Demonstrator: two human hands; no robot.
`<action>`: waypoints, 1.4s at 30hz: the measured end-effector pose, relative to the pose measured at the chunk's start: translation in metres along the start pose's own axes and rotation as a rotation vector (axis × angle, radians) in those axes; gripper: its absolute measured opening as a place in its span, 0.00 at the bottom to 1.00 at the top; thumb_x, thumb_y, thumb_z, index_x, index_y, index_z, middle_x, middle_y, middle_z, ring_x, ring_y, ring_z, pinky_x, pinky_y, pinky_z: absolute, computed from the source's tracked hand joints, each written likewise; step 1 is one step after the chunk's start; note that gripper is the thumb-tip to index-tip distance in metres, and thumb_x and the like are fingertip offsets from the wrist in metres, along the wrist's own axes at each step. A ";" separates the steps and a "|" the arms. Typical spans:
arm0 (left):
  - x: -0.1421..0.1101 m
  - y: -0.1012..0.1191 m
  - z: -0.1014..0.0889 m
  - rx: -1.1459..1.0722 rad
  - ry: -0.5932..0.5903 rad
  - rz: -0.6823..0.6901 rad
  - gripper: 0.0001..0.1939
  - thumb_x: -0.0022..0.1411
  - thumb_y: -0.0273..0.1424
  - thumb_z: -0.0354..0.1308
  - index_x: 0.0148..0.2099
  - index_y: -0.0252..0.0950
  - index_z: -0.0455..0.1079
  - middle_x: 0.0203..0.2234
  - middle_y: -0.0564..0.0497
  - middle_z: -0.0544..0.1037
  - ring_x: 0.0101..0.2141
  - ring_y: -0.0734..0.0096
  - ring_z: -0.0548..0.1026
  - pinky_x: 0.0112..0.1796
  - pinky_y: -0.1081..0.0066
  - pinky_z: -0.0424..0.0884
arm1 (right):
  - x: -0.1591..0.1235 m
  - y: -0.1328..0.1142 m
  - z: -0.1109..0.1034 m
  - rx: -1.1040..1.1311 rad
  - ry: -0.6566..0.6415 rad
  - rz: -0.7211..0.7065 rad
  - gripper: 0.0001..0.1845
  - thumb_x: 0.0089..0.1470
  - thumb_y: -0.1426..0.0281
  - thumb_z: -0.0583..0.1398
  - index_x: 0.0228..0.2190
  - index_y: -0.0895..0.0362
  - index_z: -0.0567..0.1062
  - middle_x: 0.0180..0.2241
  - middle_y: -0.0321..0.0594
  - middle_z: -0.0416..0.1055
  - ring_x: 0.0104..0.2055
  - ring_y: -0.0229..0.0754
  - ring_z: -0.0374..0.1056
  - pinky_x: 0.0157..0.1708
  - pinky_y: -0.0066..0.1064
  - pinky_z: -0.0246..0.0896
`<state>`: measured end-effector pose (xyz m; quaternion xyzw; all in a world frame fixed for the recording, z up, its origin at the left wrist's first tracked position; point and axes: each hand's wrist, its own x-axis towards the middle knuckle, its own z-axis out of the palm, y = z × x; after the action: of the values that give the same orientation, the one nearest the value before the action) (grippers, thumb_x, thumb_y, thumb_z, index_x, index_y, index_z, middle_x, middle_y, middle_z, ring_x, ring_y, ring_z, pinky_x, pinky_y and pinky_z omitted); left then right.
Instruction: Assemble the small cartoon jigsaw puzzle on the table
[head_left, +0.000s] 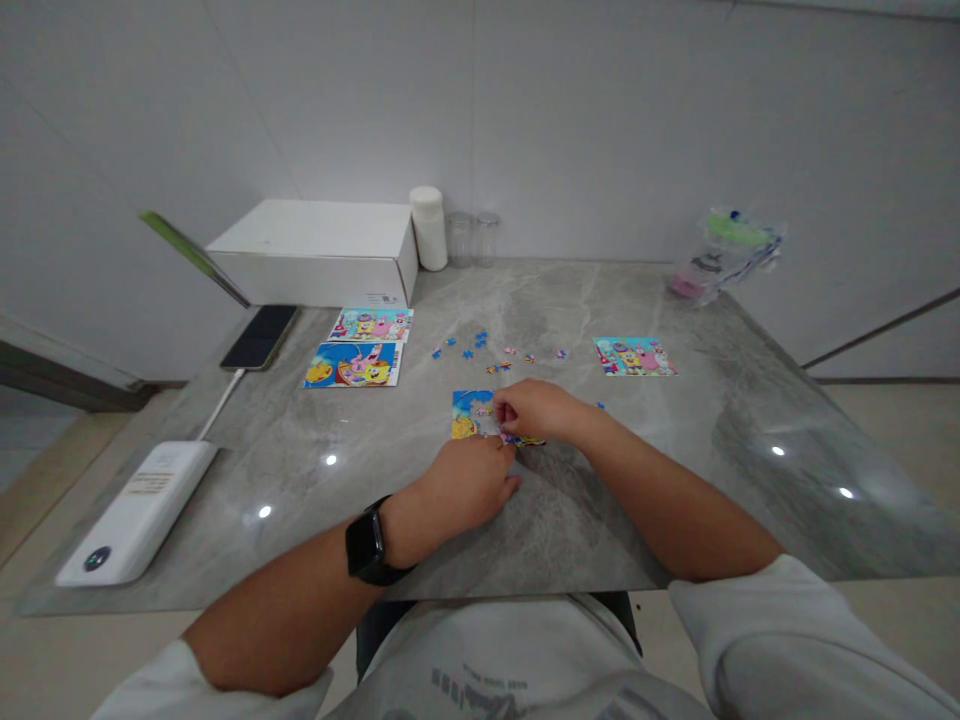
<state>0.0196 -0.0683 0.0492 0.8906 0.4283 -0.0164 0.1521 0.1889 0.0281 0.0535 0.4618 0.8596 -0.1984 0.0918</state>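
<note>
A partly assembled jigsaw puzzle (pixel 466 405), blue and yellow with a gap in its middle, lies on the table in front of me. Over its right side is my right hand (pixel 536 408), its fingers curled into a pinch; whatever is between the fingertips is hidden. My left hand (pixel 471 482), with a black watch on the wrist, rests along the puzzle's lower edge. Its fingers touch that edge and its thumb stands apart. Beyond the puzzle lie several loose jigsaw pieces (pixel 481 340), blue, pink and yellow. One blue piece (pixel 600 405) is to the right.
Picture cards (pixel 352 365) lie at left, and another cartoon picture (pixel 636 357) at right. Behind are a white box (pixel 315 250), a white bottle (pixel 429 230), clear glasses (pixel 474 240) and a plastic bag (pixel 724 255). A phone (pixel 261 336) is cabled to a power bank (pixel 142 515).
</note>
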 end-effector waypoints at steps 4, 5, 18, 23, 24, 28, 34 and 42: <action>0.001 -0.002 0.000 -0.012 0.010 0.015 0.18 0.72 0.39 0.59 0.57 0.34 0.77 0.50 0.39 0.84 0.50 0.49 0.82 0.48 0.58 0.78 | -0.002 -0.002 0.000 0.015 0.004 0.001 0.09 0.57 0.69 0.67 0.41 0.51 0.84 0.41 0.38 0.85 0.42 0.43 0.77 0.34 0.29 0.57; 0.001 -0.002 -0.001 -0.015 0.012 0.015 0.18 0.72 0.39 0.59 0.57 0.35 0.77 0.50 0.39 0.84 0.50 0.49 0.82 0.48 0.59 0.78 | -0.002 -0.002 0.001 0.018 0.007 0.001 0.09 0.57 0.69 0.67 0.41 0.52 0.84 0.41 0.38 0.85 0.42 0.43 0.77 0.34 0.29 0.57; 0.003 -0.109 -0.091 -0.082 0.353 -0.286 0.14 0.72 0.39 0.59 0.48 0.38 0.83 0.38 0.47 0.84 0.38 0.62 0.79 0.41 0.66 0.71 | -0.004 0.023 -0.023 0.179 0.224 0.001 0.07 0.61 0.71 0.66 0.41 0.54 0.83 0.40 0.40 0.84 0.40 0.41 0.77 0.40 0.29 0.63; 0.029 -0.162 -0.107 0.112 0.337 -0.483 0.14 0.68 0.36 0.62 0.51 0.37 0.83 0.44 0.44 0.84 0.43 0.57 0.79 0.45 0.64 0.72 | -0.003 0.037 -0.061 0.209 0.355 0.072 0.08 0.64 0.67 0.65 0.44 0.54 0.83 0.42 0.42 0.83 0.42 0.44 0.77 0.42 0.32 0.66; 0.036 -0.166 -0.106 0.129 0.330 -0.494 0.14 0.68 0.35 0.62 0.51 0.38 0.82 0.45 0.44 0.84 0.45 0.57 0.79 0.46 0.64 0.72 | -0.001 0.039 -0.069 0.199 0.362 0.075 0.08 0.64 0.67 0.65 0.44 0.54 0.83 0.42 0.42 0.83 0.42 0.44 0.77 0.43 0.33 0.67; 0.064 -0.173 -0.093 0.109 0.245 -0.526 0.12 0.65 0.34 0.65 0.50 0.40 0.82 0.46 0.45 0.85 0.46 0.58 0.80 0.46 0.66 0.73 | 0.011 0.046 -0.095 0.174 0.413 0.081 0.10 0.63 0.66 0.65 0.45 0.53 0.84 0.42 0.42 0.83 0.41 0.44 0.77 0.44 0.34 0.68; 0.088 -0.171 -0.063 0.130 0.179 -0.547 0.19 0.67 0.44 0.63 0.48 0.34 0.82 0.45 0.36 0.84 0.47 0.50 0.81 0.48 0.61 0.76 | 0.032 0.056 -0.093 0.130 0.458 0.117 0.11 0.64 0.66 0.63 0.45 0.54 0.84 0.43 0.43 0.83 0.43 0.45 0.76 0.45 0.34 0.68; 0.097 -0.179 -0.048 0.072 0.108 -0.435 0.09 0.64 0.31 0.62 0.44 0.38 0.82 0.43 0.43 0.86 0.44 0.60 0.82 0.45 0.69 0.75 | 0.037 0.056 -0.075 0.098 0.412 0.151 0.11 0.65 0.66 0.63 0.44 0.54 0.84 0.44 0.43 0.84 0.45 0.46 0.77 0.44 0.33 0.66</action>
<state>-0.0613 0.1236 0.0332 0.7818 0.6168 -0.0161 0.0898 0.2166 0.1164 0.0946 0.5594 0.8126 -0.1338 -0.0939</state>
